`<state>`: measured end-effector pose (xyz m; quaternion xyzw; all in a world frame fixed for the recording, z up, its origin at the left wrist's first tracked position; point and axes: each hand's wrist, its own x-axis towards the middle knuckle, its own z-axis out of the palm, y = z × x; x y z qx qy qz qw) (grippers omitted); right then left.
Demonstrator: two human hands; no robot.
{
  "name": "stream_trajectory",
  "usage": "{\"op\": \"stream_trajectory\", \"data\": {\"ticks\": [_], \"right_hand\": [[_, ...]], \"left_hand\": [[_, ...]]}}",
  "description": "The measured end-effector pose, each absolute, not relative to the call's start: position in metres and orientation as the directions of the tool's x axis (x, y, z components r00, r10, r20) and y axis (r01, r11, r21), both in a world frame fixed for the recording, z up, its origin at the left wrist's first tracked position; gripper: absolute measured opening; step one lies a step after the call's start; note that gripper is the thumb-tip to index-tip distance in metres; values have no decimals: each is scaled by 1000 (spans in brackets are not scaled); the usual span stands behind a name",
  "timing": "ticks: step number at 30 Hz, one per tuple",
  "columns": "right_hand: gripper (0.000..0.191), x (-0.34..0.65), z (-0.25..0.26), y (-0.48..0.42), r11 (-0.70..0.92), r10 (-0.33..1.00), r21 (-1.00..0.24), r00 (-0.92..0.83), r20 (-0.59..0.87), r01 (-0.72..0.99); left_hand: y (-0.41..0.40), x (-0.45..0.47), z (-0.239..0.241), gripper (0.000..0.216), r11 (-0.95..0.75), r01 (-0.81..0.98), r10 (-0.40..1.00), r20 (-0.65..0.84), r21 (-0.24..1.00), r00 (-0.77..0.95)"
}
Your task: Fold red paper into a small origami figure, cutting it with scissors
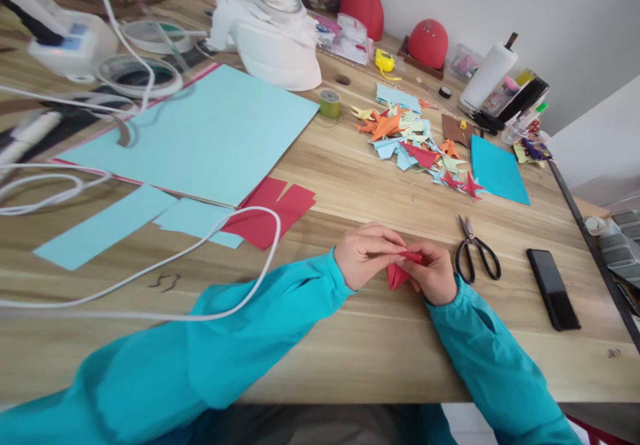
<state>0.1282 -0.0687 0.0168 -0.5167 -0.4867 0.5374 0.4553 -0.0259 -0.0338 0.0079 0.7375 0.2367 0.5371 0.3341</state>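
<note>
Between my two hands, just above the wooden table point(320, 358), is a small folded piece of red paper point(396, 275). My left hand point(371, 251) pinches its upper left part between thumb and fingers. From the other side my right hand point(434, 271) grips it, thumb in front and fingers partly hidden behind. Black-handled scissors point(469, 251) lie open just right of my right hand. Farther back sits a pile of folded paper cranes point(420, 155) in orange, red, pale blue and pale yellow. Red paper pieces point(270, 215) lie to the left.
Large light blue sheets point(210, 131) and cut strips point(105, 225) cover the left side. A white cable point(270, 265) loops across the table and over my left sleeve. A phone point(553, 289) lies at the right. Behind are a thread spool point(329, 105) and a blue paper stack point(499, 168).
</note>
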Motion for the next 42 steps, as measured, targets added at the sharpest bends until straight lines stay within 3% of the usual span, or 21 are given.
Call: {"op": "stream_trajectory", "data": {"ticks": [19,26,42], "right_hand": [[24,132,12,-70,101,971,-969,-236,46,224],[22,131,14,-69,92,969,-968,-247,33,232],[19,133,15,-71,96,954,-957,-299,10,274]], "left_hand": [[-39,-23,13,10,-679,-73,673,659,730,334],[-41,-22,15,6,-673,-104,674,666,732,321],[-46,-21,19,7,-495,-164,795,521,853,310]]}}
